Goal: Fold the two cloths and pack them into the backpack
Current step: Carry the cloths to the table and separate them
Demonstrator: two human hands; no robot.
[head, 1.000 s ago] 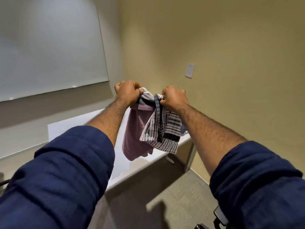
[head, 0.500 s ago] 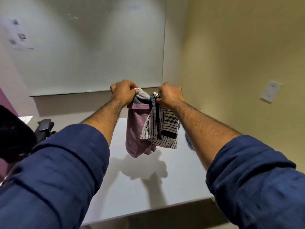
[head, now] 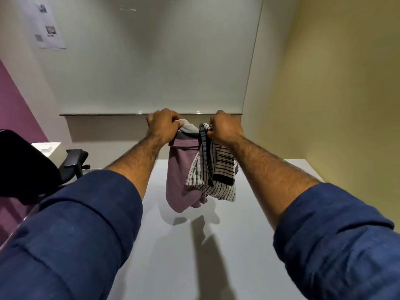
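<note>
Centre of frame: two bare hands are held up side by side over a plain white tabletop (head: 164, 256), each gripping its own cloth.
Left hand (head: 162, 125): fingers are curled tight round the bunched top of a soft mauve fabric cloth (head: 178, 176) with a grey band at its upper edge.
Right hand (head: 225, 127): fingers are clamped on the gathered top of a white cloth with black stripes (head: 218, 180).
Cloths: both hang free in the air above the table, clear of its surface. The striped one overlaps the right front of the mauve one, and their shadows fall on the tabletop below.
Sleeves (head: 86, 224): rolled dark blue fabric covers both arms at lower left and lower right.
Upper frame: a large pale whiteboard (head: 151, 61) is on the wall, with a printed paper sheet (head: 48, 27) at upper left.
Left edge: a black office chair (head: 26, 165) stands beside the table.
</note>
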